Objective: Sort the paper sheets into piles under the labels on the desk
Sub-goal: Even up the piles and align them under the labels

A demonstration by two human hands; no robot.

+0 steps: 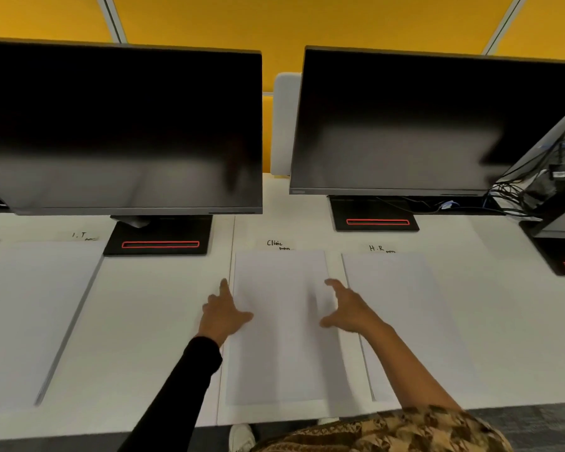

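**Patterned garment (405,432) at the near edge, both hands on the Clinic pile**

Closest to my view is the patterned garment, with a white shoe (242,437) beside it on the floor. Past that, on the near side of the Clinic label (276,244), lies the Clinic pile (284,353), flat on the tabletop (150,321).

My left hand (224,313) sits at the pile's left edge, below and left of the Clinic label. Its fingers are spread wide, with the thumb reaching onto the paper. My right hand (348,308) is at the right edge, fingers spread and loosely bent, holding nothing. Motion blur stops me telling whether it touches the sheet.

I judge this step to be squaring the top sheet onto the pile. To do it well, I would press both edges inward evenly with flat fingers. I would also keep the top edge just short of the Clinic label so the writing stays readable.

The risk is sliding the sheet right of the Clinic label into the H.R pile (405,321), which lies just beside it. The I.T pile (36,321), far left of the Clinic label, is well apart and safe.
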